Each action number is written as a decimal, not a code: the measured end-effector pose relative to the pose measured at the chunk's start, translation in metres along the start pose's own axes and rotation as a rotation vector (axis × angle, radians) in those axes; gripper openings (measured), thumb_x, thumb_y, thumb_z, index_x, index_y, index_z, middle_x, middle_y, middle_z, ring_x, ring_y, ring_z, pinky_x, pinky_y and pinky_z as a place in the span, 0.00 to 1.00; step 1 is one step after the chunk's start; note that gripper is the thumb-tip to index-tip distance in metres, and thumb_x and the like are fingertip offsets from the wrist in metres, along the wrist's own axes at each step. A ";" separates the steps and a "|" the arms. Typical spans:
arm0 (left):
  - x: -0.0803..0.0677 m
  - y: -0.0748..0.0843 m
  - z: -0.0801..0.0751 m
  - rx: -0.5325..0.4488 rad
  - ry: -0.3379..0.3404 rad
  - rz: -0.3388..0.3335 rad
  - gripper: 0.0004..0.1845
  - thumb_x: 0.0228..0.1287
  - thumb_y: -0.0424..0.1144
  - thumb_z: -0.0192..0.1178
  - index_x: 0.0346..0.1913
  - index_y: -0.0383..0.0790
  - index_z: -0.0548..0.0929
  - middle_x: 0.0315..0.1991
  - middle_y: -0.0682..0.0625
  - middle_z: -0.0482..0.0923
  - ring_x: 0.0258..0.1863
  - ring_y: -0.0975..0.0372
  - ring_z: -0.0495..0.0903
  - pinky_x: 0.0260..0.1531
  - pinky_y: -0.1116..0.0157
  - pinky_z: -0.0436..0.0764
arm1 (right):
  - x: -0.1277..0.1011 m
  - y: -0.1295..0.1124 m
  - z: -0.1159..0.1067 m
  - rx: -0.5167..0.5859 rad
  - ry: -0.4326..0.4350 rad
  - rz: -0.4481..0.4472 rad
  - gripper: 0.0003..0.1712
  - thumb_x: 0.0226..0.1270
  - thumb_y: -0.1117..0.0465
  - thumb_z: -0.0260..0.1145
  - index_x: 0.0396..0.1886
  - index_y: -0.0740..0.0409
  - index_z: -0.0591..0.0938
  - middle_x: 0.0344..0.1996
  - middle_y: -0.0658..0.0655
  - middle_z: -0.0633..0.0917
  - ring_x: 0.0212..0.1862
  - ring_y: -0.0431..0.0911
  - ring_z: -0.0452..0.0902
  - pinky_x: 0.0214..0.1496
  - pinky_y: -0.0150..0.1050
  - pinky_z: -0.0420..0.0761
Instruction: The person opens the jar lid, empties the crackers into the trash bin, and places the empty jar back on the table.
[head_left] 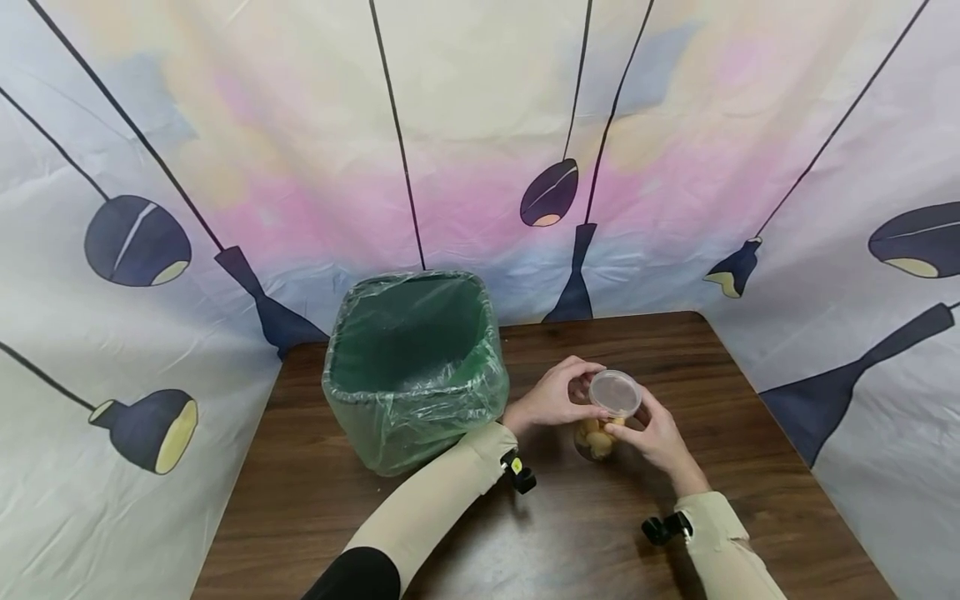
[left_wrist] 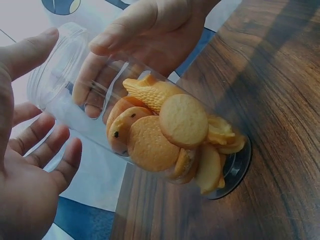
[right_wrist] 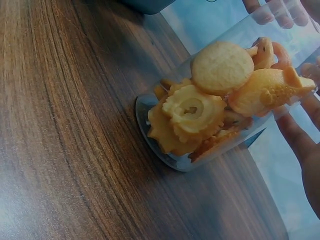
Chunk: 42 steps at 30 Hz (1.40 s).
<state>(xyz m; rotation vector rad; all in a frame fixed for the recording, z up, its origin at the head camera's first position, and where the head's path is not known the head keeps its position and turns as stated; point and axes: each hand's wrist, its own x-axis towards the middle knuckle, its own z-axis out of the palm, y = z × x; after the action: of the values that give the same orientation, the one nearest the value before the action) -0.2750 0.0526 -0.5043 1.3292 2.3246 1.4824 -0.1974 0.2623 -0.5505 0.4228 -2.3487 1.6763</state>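
Holds the clear screw-top jar (head_left: 595, 442) near upright, base down, just right of the green-bagged bin (head_left: 416, 437) on the wood-grain surface (head_left: 570, 525). Rings the lid (head_left: 615, 392) with left hand (head_left: 555, 398), grip wide, fingers relaxed; hard to tell whether touching beyond the thumb. Clasps the upper wall with right hand (head_left: 663, 437), lower along the long axis, nearer the cookies (left_wrist: 152, 142)

"Where does the bin (head_left: 397, 393) stand?"
"On the brown tabletop (head_left: 738, 417), near the back left corner, lined with a translucent green bag (head_left: 468, 417)."
"And behind it?"
"A cloth backdrop (head_left: 480, 108): dark hanging lamps (head_left: 135, 237) printed over pale patches of pink, cream and blue."
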 end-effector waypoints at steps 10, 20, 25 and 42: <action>-0.004 0.002 0.009 -0.032 0.042 -0.035 0.34 0.52 0.40 0.75 0.62 0.37 0.75 0.46 0.46 0.72 0.42 0.63 0.78 0.44 0.73 0.80 | -0.001 -0.030 -0.001 -0.018 0.010 -0.002 0.40 0.51 0.77 0.73 0.64 0.76 0.67 0.56 0.77 0.74 0.54 0.60 0.74 0.52 0.22 0.74; -0.012 0.013 0.021 0.049 0.157 -0.050 0.33 0.52 0.44 0.75 0.60 0.38 0.76 0.47 0.47 0.73 0.42 0.62 0.78 0.43 0.69 0.82 | -0.002 -0.028 -0.001 -0.025 0.017 -0.007 0.41 0.50 0.77 0.74 0.65 0.75 0.67 0.56 0.75 0.75 0.55 0.59 0.74 0.52 0.21 0.72; -0.014 0.015 0.027 0.060 0.206 -0.071 0.33 0.51 0.44 0.75 0.60 0.38 0.75 0.47 0.48 0.73 0.42 0.61 0.78 0.43 0.67 0.82 | -0.001 -0.029 0.000 -0.031 0.020 -0.014 0.40 0.49 0.77 0.74 0.64 0.76 0.68 0.56 0.76 0.75 0.55 0.60 0.73 0.52 0.20 0.72; -0.020 0.023 0.050 0.064 0.423 -0.096 0.33 0.50 0.47 0.75 0.57 0.38 0.72 0.49 0.47 0.73 0.47 0.62 0.76 0.48 0.75 0.77 | -0.001 -0.027 0.003 -0.010 0.031 -0.025 0.39 0.50 0.79 0.72 0.64 0.76 0.68 0.56 0.77 0.75 0.56 0.49 0.75 0.53 0.21 0.73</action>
<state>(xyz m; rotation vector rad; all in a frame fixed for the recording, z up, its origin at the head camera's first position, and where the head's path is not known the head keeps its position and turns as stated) -0.2246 0.0773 -0.5198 0.9721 2.6568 1.8181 -0.1873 0.2515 -0.5277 0.4189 -2.3188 1.6481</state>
